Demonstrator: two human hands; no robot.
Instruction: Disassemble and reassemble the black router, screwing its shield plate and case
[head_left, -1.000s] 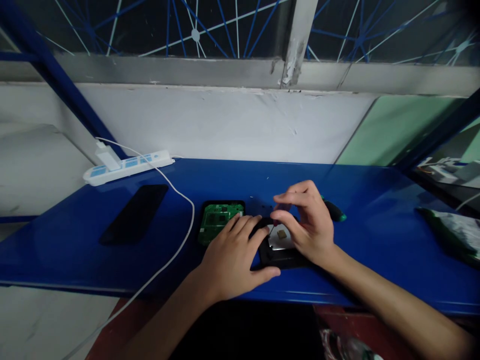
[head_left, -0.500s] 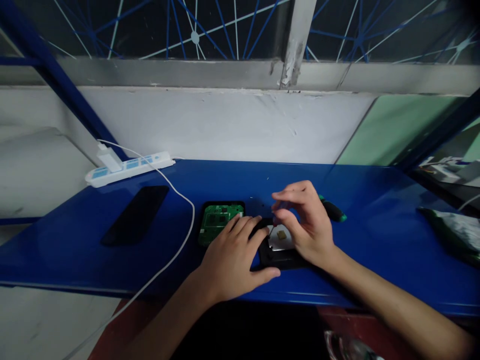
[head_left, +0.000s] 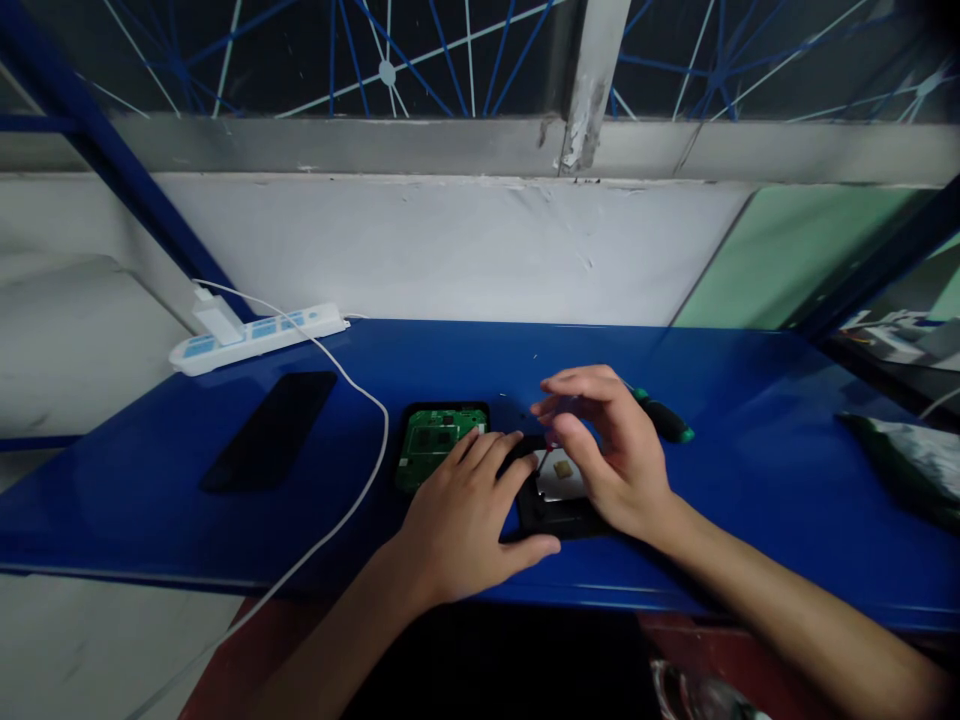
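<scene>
A black casing (head_left: 566, 519) with a silver metal plate (head_left: 553, 486) and a small tan pad lies on the blue table. My right hand (head_left: 619, 440) is closed around a small screwdriver (head_left: 549, 450), whose shaft points down to the plate's left side. The fingers of my left hand (head_left: 469, 510) are spread, with the fingertips resting at the casing's left edge. Just left of the casing, partly under my left hand, a green circuit board (head_left: 431, 441) sits in a black shell.
Behind my right hand lies a green-and-black screwdriver (head_left: 667, 420). A dark flat slab (head_left: 270, 430), a white cable (head_left: 379, 455) and a power strip (head_left: 262, 335) are at the left. A shiny packet (head_left: 911, 465) sits at the far right.
The fingers of my right hand have shifted slightly around the screwdriver. My left hand and the casing look unmoved.
</scene>
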